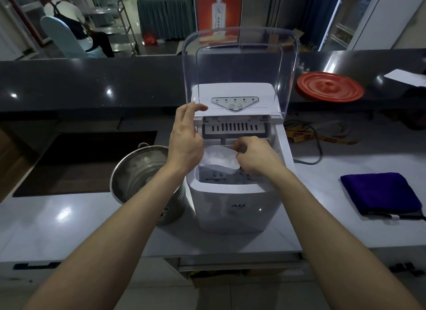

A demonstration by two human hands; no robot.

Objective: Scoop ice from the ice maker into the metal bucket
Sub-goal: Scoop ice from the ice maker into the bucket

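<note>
A scoop [221, 160] full of ice is gripped by the curled fingers of the right hand [255, 158] over the open ice maker [235, 201]. The raised lid [239, 65] is touched by the straight fingers of the left hand [184, 143]. The bucket [130, 186] is placed on the surface [57, 217], just left of the ice maker.

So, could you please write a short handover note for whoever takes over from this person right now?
Left hand: fingers straight against the left edge of the raised clear lid.
Right hand: grips the scoop, loaded with ice, over the ice maker bin.
Metal bucket: on the counter, left of the machine, apparently with some ice inside.
Done: scoop filled.
Left: tip it into the bucket; repeat as needed.
</note>
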